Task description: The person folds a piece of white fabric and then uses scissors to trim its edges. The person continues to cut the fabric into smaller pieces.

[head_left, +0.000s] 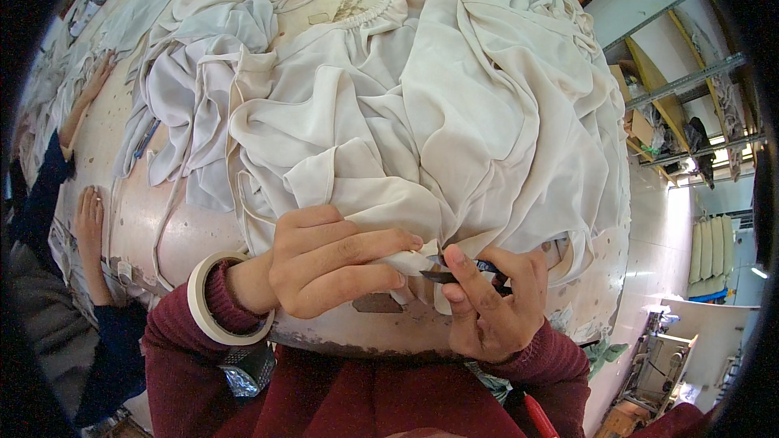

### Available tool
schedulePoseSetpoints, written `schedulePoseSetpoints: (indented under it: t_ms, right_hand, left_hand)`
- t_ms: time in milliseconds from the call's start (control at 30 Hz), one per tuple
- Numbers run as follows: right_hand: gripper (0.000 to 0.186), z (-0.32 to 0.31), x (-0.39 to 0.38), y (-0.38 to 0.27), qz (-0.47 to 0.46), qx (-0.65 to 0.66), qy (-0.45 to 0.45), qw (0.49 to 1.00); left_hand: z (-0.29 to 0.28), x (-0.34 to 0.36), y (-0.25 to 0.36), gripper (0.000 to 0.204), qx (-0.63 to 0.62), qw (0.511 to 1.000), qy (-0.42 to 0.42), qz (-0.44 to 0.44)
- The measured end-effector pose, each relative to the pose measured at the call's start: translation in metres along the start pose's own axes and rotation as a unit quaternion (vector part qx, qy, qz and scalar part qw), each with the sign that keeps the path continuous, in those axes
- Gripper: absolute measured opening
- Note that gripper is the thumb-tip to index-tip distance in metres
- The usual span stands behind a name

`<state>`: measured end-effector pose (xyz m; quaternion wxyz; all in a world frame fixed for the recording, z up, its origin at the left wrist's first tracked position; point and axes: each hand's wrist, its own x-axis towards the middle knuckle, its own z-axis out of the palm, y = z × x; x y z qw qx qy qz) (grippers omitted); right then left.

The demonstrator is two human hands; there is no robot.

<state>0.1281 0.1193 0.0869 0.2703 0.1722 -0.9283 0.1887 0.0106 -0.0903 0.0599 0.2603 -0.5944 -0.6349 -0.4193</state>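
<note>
A cream cloth garment [479, 113] lies in loose folds over the table in front of me. My left hand [329, 264] pinches its near edge between thumb and fingers, with a bit of cloth sticking out past the fingertips. Close beside that edge, my right hand [499, 300] is closed around small thread snips [438, 276], their dark blades pointing left at the cloth. Fingers hide most of the snips' handle. A roll of masking tape [197, 296] sits around my left wrist over the maroon sleeve.
More pale garments [203, 73] are heaped at the left and back of the worn table [219, 235]. A blue slim tool [147, 138] rests among them. At the left, a co-worker's hand [89, 212] touches the table. Metal shelving [682, 89] stands at the right.
</note>
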Motion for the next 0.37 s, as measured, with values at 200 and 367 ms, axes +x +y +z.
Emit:
schedulePoseSetpoints:
  t_ms: [200, 367]
  right_hand:
    - [0.046, 0.0004, -0.0003, 0.0, 0.017, -0.002, 0.003, 1.0]
    - [0.047, -0.0004, -0.003, 0.0007, 0.005, 0.003, -0.005, 1.0]
  left_hand:
    - [-0.0009, 0.0, 0.0002, 0.019, -0.002, 1.0, -0.008, -0.003]
    - [-0.0019, 0.0003, -0.0009, 0.02, -0.01, 1.0, -0.01, -0.001]
